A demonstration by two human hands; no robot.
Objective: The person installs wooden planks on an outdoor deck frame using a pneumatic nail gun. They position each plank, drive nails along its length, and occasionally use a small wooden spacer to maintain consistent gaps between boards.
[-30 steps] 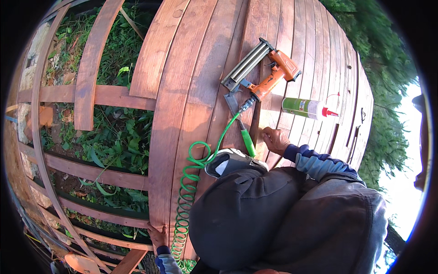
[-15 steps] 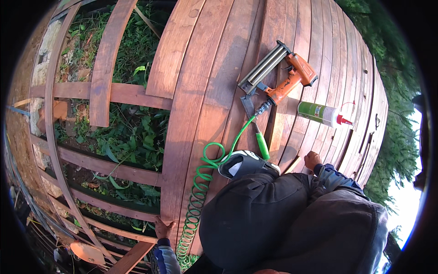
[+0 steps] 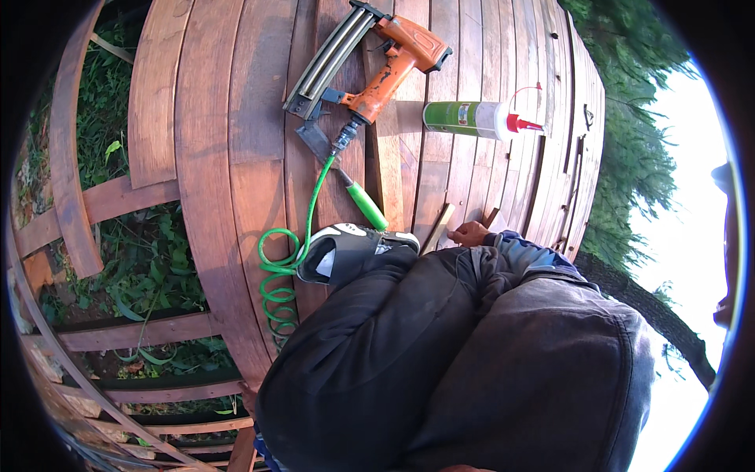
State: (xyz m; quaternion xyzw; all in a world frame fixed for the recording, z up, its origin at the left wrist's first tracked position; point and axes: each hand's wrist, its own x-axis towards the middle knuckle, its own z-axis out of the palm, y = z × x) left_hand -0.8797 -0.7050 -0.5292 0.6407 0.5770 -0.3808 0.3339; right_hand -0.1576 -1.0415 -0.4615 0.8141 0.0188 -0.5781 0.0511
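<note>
My right hand (image 3: pixel 469 234) is low on the deck with curled fingers beside a short wooden strip (image 3: pixel 438 225); what it holds is unclear. My left hand (image 3: pixel 249 397) is mostly hidden behind my dark-trousered knee, at the deck's left edge. An orange nail gun (image 3: pixel 381 82) lies ahead, joined to a coiled green hose (image 3: pixel 276 291). Under it is a flat-bladed tool with a green handle (image 3: pixel 364 204). A green-and-white bottle with a red nozzle (image 3: pixel 464 118) lies to its right. My sandalled foot (image 3: pixel 346 259) is just behind the tool.
Wooden deck boards (image 3: pixel 204 118) run away ahead. At left, an open frame of joists (image 3: pixel 134 333) with a loose plank (image 3: pixel 79 220) lies over plants and soil. Trees (image 3: pixel 629 157) and bright sky border the right.
The view has shifted, so the deck's tools appear higher and further left. My right hand has moved back beside short wooden strips. My left hand has become mostly hidden behind my knee.
</note>
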